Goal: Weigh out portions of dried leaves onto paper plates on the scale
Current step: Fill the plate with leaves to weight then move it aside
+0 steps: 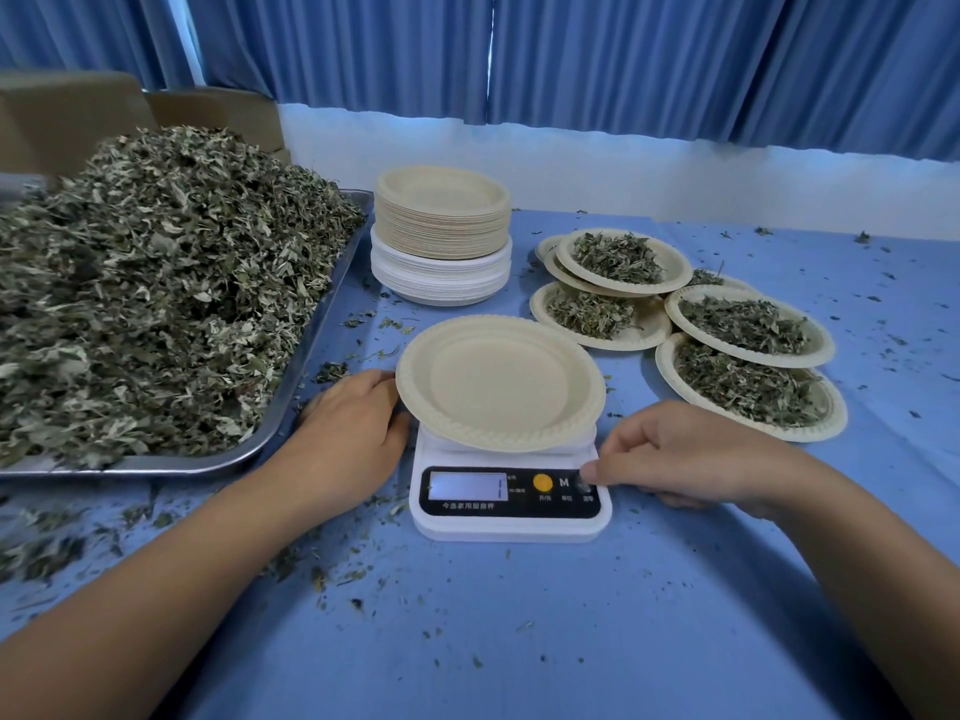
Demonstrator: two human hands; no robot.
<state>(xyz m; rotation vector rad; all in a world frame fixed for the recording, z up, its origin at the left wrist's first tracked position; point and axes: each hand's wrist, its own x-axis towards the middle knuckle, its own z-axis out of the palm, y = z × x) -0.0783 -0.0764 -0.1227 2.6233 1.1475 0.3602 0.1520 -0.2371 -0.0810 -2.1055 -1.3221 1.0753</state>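
An empty beige paper plate [498,381] sits on a small white digital scale [509,522] in the middle of the blue table. My left hand [348,428] rests beside the plate's left rim, fingers relaxed and touching its edge. My right hand [675,454] has curled fingers, and its thumb tip presses the rightmost button on the scale's black panel. A large heap of dried leaves [156,283] fills a metal tray [332,298] on the left. Several plates of weighed leaves [743,324] lie to the right.
A tall stack of beige and white paper plates [441,236] stands behind the scale. Loose leaf crumbs are scattered over the blue tablecloth [519,641]. Cardboard boxes [218,122] stand behind the tray, and blue curtains [623,59] hang at the back.
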